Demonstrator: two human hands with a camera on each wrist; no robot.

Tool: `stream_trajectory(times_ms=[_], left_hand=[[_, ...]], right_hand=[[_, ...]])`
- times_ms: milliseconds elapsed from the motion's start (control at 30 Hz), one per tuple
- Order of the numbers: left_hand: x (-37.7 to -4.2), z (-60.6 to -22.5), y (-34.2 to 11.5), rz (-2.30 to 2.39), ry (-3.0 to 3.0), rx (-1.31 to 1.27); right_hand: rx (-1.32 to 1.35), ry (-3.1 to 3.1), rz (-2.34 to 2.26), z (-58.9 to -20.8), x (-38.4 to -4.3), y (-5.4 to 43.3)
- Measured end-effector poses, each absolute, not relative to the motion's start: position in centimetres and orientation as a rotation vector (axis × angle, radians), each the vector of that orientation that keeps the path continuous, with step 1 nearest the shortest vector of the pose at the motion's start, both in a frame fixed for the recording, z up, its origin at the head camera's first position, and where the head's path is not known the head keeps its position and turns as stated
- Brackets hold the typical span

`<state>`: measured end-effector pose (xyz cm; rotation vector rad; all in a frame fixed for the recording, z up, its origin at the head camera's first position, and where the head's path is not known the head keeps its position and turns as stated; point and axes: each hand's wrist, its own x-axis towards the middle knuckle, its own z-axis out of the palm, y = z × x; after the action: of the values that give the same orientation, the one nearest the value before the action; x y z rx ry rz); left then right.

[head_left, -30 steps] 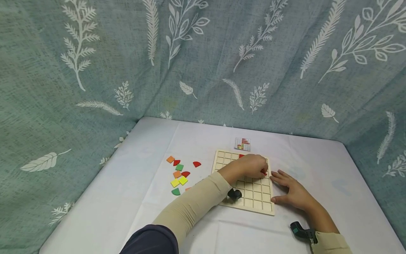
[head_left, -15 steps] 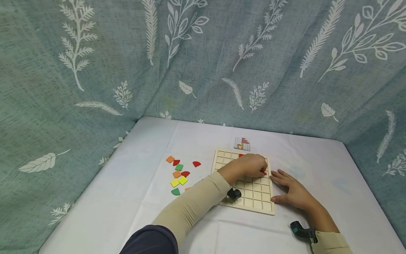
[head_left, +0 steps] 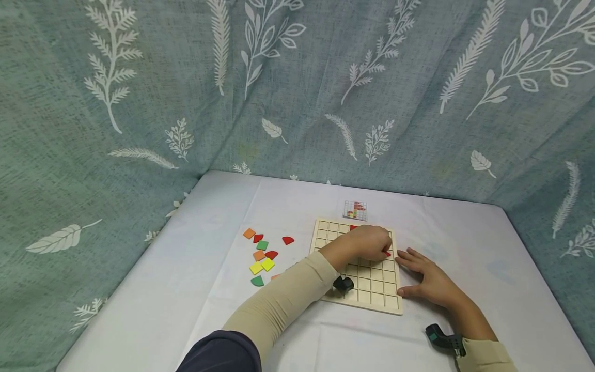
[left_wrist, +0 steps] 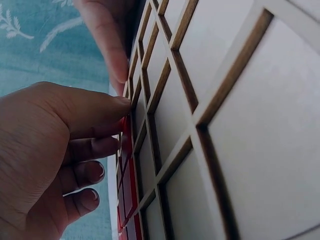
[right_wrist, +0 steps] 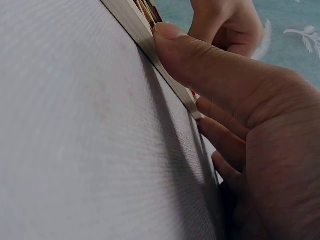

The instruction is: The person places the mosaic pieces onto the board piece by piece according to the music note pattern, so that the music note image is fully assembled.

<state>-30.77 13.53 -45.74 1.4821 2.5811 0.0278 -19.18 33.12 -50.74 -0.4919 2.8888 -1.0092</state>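
A wooden grid board (head_left: 377,300) lies on the table, its square cells framed by raised ridges. Reaching across it, my left hand (head_left: 367,243) pinches a small red tile (head_left: 387,254) close to the board's right edge. In the left wrist view, the thumb and index finger meet at the red tile (left_wrist: 126,134), and more red tiles (left_wrist: 129,192) sit in the cells beside it. The left hand covers much of the board's upper part. My right hand (head_left: 429,281) has its fingers spread, with thumb and fingertips touching the board's right side (right_wrist: 172,80).
Loose red, orange, green and yellow tiles (head_left: 262,245) lie to the left of the board, some hidden by the left sleeve. Behind the board is a small pattern card (head_left: 355,210). A leaf-print curtain (head_left: 297,103) hangs round the table. Each wrist carries a black camera (head_left: 343,284).
Both hands stay where they were, the left one still at the red tile. The head view has shifted very slightly.
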Motion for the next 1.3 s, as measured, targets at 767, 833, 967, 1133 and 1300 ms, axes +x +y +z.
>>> stream_trajectory(times_ms=[767, 833, 967, 1133, 1300], left_hand=[[-30.6, -45.9, 12.8, 0.042, 2.616, 1.527], [-30.5, -45.6, 12.5, 0.025, 2.624, 1.528], [-30.2, -44.7, 11.7, -0.008, 2.634, 1.537], [-30.1, -43.9, 10.3, -0.034, 2.643, 1.537], [-30.1, -43.8, 7.9, -0.041, 2.669, 1.526]], right_hand=[[-0.483, 2.91, -0.98, -50.6, -19.1, 32.8], [-0.481, 2.91, -0.972, -50.6, -19.1, 32.8], [-0.459, 2.891, -0.975, -50.5, -19.0, 32.8], [-0.444, 2.88, -0.993, -50.2, -18.9, 32.9], [-0.431, 2.893, -0.958, -50.2, -19.0, 32.5]])
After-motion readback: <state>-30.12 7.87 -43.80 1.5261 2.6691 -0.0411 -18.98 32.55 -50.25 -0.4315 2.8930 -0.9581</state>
